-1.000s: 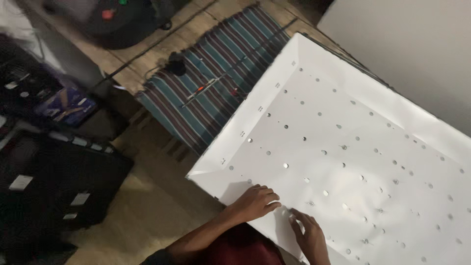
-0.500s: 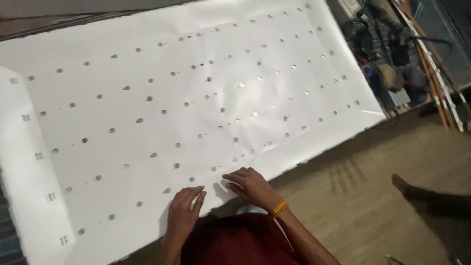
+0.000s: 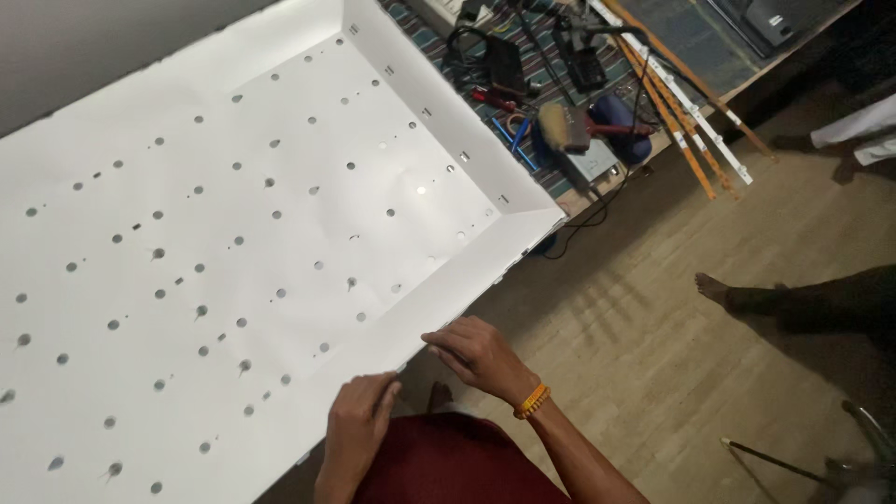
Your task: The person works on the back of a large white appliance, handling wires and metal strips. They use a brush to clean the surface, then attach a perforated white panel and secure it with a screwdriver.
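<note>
The white perforated sheet (image 3: 233, 252) lies flat, its long axis running leftward away from both hands; the right hand (image 3: 476, 353) pinches its near edge, fingers narrow; the left hand (image 3: 359, 420) curls over that same edge, nearer the body.

White sheet (image 3: 233, 233) is dotted all over with small dark holes. Orange beaded bracelet (image 3: 533, 402) is seen at the wrist, dark red garment (image 3: 448, 467) below. Striped blue-grey mat (image 3: 532, 84) is seen under black tools. Floor (image 3: 635, 355) is tan wood-grain. Long strips (image 3: 686, 112) are coloured white and orange.
</note>
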